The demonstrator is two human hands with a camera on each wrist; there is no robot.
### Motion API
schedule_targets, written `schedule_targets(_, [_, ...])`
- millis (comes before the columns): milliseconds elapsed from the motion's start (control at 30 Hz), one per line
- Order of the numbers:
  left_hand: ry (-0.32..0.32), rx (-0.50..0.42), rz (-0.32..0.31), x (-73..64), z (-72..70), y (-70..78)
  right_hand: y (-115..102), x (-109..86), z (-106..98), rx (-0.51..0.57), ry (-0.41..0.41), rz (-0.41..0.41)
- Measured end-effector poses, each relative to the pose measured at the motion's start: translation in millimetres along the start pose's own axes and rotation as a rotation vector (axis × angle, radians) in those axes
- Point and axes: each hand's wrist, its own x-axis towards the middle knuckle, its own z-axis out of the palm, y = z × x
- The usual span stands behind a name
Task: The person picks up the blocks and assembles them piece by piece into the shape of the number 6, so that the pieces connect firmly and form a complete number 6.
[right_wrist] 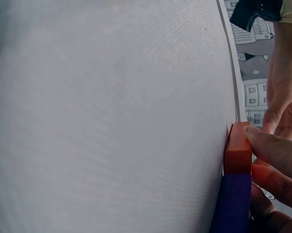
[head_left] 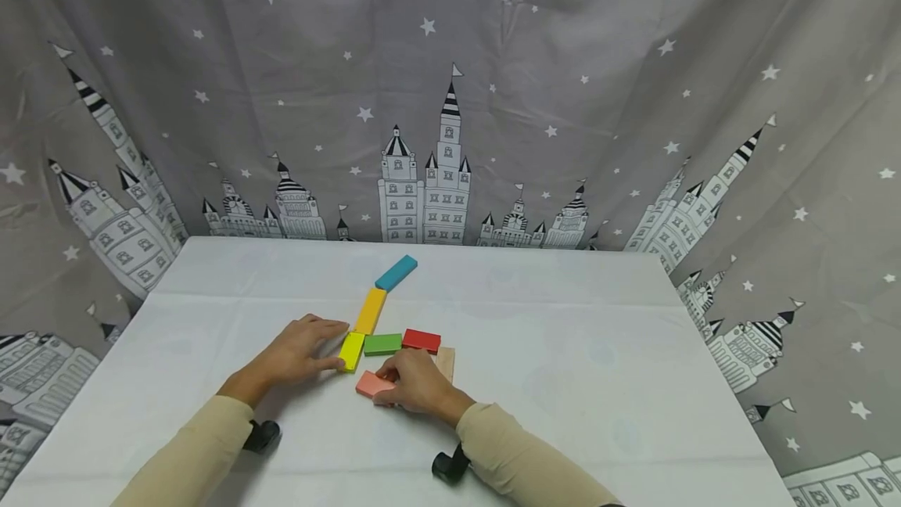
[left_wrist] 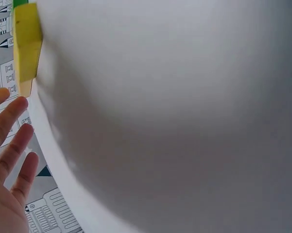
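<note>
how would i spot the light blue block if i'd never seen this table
On the white table, look toward the edge beside the castle-print curtain. The light blue block lies just beyond the amber block; its colour and its place nearest the curtain set it apart.

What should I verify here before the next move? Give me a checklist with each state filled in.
1. Pink block held by the right hand: ok, pinched between thumb and fingers.
2. Pink block meets yellow block: not ok, a gap shows.
3. Left hand clear of yellow block: cannot tell, it is beside it; contact unclear.
4. Green block between yellow block and red block: ok.
5. Wooden block touching purple block: cannot tell, right hand hides that spot.
</note>
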Motion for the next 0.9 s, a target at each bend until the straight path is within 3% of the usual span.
schedule_targets(100, [0.000, -0.012, 0.005, 5.8, -5.0, 0.3, 1.2, 0.2, -1.0, 0.000, 0.002, 0.009])
schedule_targets(400, [-0.045, 0.045, 0.110, 27.4, -10.0, 4.0, 2.3, 2.3, -2.7, 0.019, -0.023, 0.027])
schedule_targets(900, [-0.046, 0.084, 0.098, 38.7, -2.9, 6.5, 9.6, 3.6, -8.7, -0.002, -0.030, 0.011])
